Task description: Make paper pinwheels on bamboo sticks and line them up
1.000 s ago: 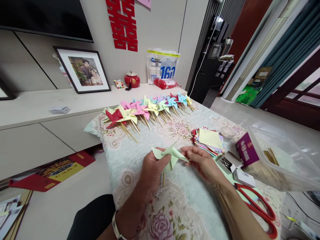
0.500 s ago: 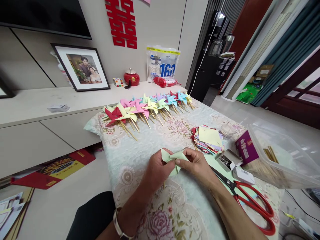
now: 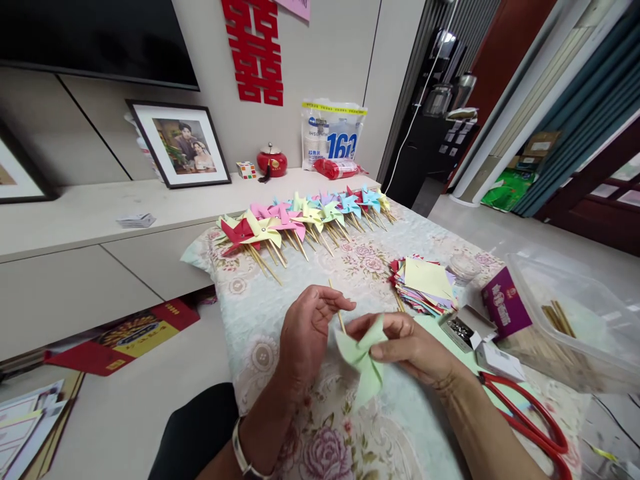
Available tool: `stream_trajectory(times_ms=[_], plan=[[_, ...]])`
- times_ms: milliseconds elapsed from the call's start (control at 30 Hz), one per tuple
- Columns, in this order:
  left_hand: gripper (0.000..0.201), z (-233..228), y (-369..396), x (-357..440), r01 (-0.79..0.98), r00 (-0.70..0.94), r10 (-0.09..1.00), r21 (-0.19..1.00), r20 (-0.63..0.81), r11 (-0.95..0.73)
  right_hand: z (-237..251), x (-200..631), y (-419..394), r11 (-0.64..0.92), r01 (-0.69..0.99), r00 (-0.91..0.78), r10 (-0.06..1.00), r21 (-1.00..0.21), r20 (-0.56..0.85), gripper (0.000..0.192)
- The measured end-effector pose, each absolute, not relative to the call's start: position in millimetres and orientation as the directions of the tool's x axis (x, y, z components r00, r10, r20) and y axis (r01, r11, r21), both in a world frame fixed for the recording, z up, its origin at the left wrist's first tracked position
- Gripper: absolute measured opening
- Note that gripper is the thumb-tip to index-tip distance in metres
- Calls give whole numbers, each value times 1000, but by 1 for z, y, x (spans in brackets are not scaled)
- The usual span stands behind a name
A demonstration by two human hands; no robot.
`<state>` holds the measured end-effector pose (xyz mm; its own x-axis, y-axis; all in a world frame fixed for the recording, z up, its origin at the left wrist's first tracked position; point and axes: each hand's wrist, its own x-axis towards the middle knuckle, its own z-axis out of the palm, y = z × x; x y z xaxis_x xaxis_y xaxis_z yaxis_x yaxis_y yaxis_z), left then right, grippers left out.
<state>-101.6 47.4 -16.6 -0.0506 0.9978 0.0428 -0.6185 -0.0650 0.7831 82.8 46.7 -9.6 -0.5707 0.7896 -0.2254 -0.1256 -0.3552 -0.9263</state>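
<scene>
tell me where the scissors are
In the head view, the scissors lie at lower right, just below the white box, partly hidden by the right forearm.

Soft, even indoor light, bright door panes (image 3: 627, 169), glossy floor (image 3: 480, 230), pale-green pinwheel (image 3: 369, 365) slightly blurred, edges stretched

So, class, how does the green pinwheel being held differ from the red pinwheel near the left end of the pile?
Colour: the green pinwheel is pale, while the red pinwheel is strong and deep. Support: the green pinwheel is in the grip of the right hand; the red pinwheel lies among other pinwheels. Position: the green pinwheel is close to the person, the red pinwheel farther away. Both have folded blades.
</scene>
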Motion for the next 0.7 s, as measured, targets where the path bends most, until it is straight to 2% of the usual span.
stream_trajectory(times_ms=[133, 267, 367, 500, 600, 700], plan=[[38, -14, 39, -97, -663, 12, 988, 741, 156, -109, -18, 70, 41, -337, -65, -657, 723, -939, -214, 24], [40, -10, 35, -97, -705, 51, 979, 701, 199, -106, -21, 67, 40, -275, -18, -652, 732, -961, -197, 21], [32, -8, 40, -100, -727, -26, 993, 679, 119, -101, -18, 68, 40, -218, -15, -640, 752, -976, -158, 21], [12, -4, 48, -102, -666, -144, 986, 745, -80, -36, -17, 70, 38, -202, -8, -654, 742, -979, -148, 23], [18, 5, 47, -101, -660, -49, 987, 747, -151, 81, -18, 69, 37, -240, -33, -694, 704, -970, -151, 25], [21, 16, 43, -99, -680, 24, 990, 724, -139, 118, -20, 68, 36, -236, -65, -712, 692, -970, -121, 24]])
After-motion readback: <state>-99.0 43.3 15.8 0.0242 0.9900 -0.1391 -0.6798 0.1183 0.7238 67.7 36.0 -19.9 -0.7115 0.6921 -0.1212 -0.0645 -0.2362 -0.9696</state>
